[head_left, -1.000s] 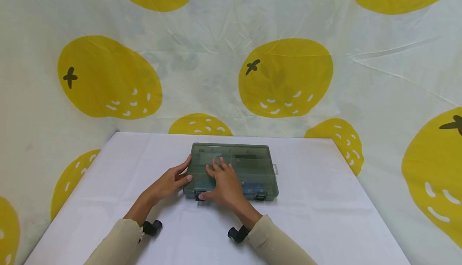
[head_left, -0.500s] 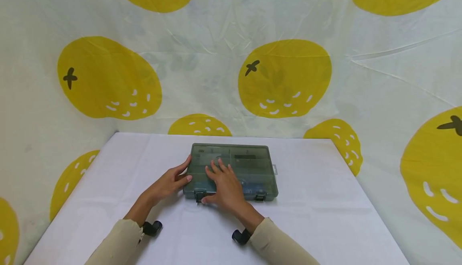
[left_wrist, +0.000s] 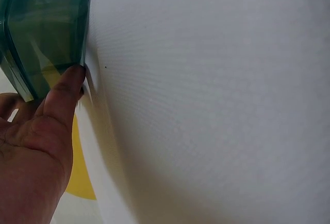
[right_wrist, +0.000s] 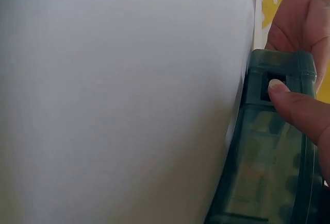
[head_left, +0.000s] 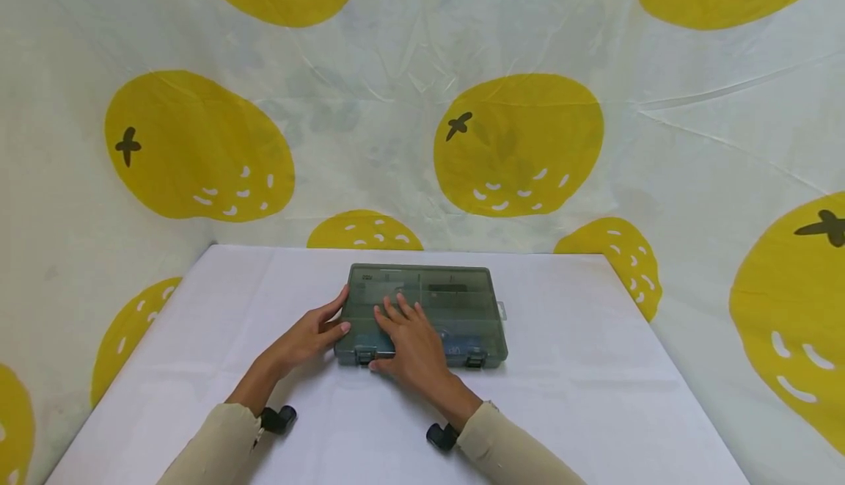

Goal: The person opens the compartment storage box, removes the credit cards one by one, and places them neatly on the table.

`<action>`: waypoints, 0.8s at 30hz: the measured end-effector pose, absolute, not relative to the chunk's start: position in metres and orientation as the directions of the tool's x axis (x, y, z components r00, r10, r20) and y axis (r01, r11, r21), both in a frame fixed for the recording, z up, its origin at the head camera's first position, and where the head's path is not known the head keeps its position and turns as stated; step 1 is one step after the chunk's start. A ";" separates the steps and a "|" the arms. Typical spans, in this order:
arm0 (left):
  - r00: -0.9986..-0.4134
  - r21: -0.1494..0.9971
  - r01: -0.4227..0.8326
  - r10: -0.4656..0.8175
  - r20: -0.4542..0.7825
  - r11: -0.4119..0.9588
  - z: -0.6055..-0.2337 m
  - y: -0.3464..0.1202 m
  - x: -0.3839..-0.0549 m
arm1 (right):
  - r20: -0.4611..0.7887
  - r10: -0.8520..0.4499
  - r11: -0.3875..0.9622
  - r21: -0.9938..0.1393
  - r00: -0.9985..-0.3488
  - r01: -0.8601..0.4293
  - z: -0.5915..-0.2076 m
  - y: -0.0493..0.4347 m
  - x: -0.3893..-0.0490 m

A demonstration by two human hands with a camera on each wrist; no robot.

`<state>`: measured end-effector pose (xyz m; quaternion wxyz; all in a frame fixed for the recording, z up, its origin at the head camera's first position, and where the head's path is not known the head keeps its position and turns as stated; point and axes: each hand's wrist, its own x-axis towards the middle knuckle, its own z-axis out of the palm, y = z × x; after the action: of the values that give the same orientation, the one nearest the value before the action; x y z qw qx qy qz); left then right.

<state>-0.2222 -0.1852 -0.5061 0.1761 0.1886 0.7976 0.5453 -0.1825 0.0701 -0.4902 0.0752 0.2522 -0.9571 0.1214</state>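
A translucent dark-green plastic compartment box lies flat on the table with its lid down. Blue and dark items show dimly through the lid. My left hand touches the box's left side, fingers fairly straight and thumb near the front-left corner; in the left wrist view a finger meets the side wall. My right hand rests on the lid with fingers spread. Its thumb sits on the left front latch in the right wrist view. The right front latch lies against the front wall.
A white cloth covers the table. Behind it hangs a pale curtain with large yellow fruit prints. A small clear hanging tab sticks out from the box's right side.
The left front latch, which jutted out lower, now sits flatter against the front wall. My right thumb has shifted slightly right and down. My left hand has stayed in place.
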 end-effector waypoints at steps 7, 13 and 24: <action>-0.868 0.935 0.104 0.490 -0.081 0.338 -0.505 -0.185 -0.222 | 0.095 -0.529 0.795 -0.292 -0.843 -0.532 -0.482 0.081 -0.185; -0.867 0.939 0.079 0.489 -0.101 0.334 -0.506 -0.184 -0.221 | 0.040 -0.553 0.750 -0.412 -0.832 -0.518 -0.473 0.104 -0.181; -0.858 0.947 0.042 0.497 -0.130 0.319 -0.511 -0.189 -0.220 | 0.118 -0.542 0.750 -0.379 -0.832 -0.542 -0.470 0.163 -0.170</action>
<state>-0.2200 -0.1888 -0.5109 0.2041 0.1715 0.7861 0.5576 -0.1702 0.1632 -0.4701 0.0001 0.2898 -0.9354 0.2026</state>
